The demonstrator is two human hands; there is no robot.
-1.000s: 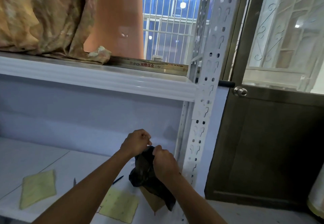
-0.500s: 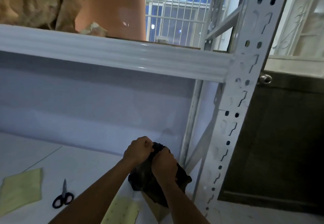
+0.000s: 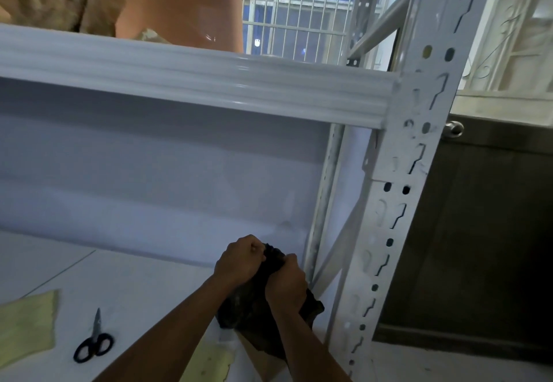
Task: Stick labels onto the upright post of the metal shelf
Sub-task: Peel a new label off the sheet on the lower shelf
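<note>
The white perforated upright post (image 3: 401, 190) of the metal shelf runs from top right down to the lower middle. Just left of it, my left hand (image 3: 239, 260) and my right hand (image 3: 285, 284) both grip the gathered top of a black plastic bag (image 3: 248, 313) that rests on the white shelf board (image 3: 149, 286). Something brown, like cardboard, pokes out below the bag. Yellow sheets lie on the board: one (image 3: 28, 326) at the far left, another (image 3: 209, 362) under my left forearm. What the bag holds is hidden.
Black-handled scissors (image 3: 93, 341) lie on the board at lower left. The upper shelf beam (image 3: 194, 82) crosses overhead, with cloth and an orange column behind it. A dark door with a round knob (image 3: 453, 129) stands right of the post. A barred window is behind.
The view has moved closer to the shelf and post and tilted up a little. Both hands stay clenched on the top of the black bag, now slightly nearer the post.
</note>
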